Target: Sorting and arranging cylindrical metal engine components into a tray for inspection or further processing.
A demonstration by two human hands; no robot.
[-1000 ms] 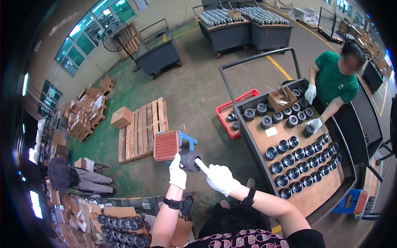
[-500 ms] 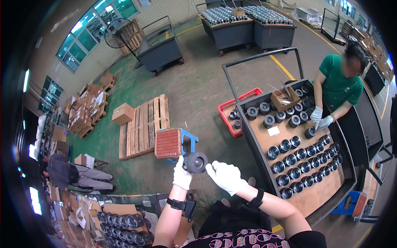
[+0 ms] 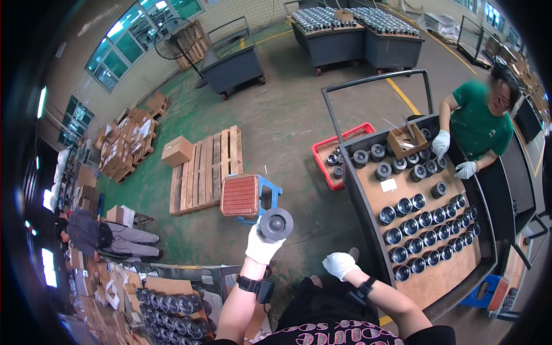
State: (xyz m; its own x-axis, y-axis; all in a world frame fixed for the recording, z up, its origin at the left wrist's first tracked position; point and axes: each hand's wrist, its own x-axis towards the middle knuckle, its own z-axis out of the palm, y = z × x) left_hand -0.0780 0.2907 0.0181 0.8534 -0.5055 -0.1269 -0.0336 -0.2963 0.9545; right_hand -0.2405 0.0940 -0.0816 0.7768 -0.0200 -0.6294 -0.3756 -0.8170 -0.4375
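Observation:
My gloved left hand [image 3: 261, 247] is closed round a dark grey piston [image 3: 276, 224], raised with its round, dished face upward. My gloved right hand [image 3: 340, 265] hangs lower and to the right, apart from the piston. Its fingers are curled in, and nothing shows in them. To the right stands a cart [image 3: 374, 241] with rows of shiny-topped pistons [image 3: 415, 245] and darker grey pistons [image 3: 383, 171] on its brown board. Across the cart, a co-worker in a green top has one gloved hand [image 3: 441, 144] by the dark pistons and the other [image 3: 466, 169] at the cart's edge.
A blue stool [image 3: 267, 192] with a reddish woven top stands just beyond my left hand. Behind it lies a wooden pallet [image 3: 213, 167] with a carton [image 3: 177, 150]. A red crate [image 3: 322, 167] sits beside the cart. More pistons [image 3: 172, 310] stand at lower left.
My right hand has drawn away from the piston, down and to the right. The piston's face has turned further upward. The co-worker's hands have parted and left the piston between them.

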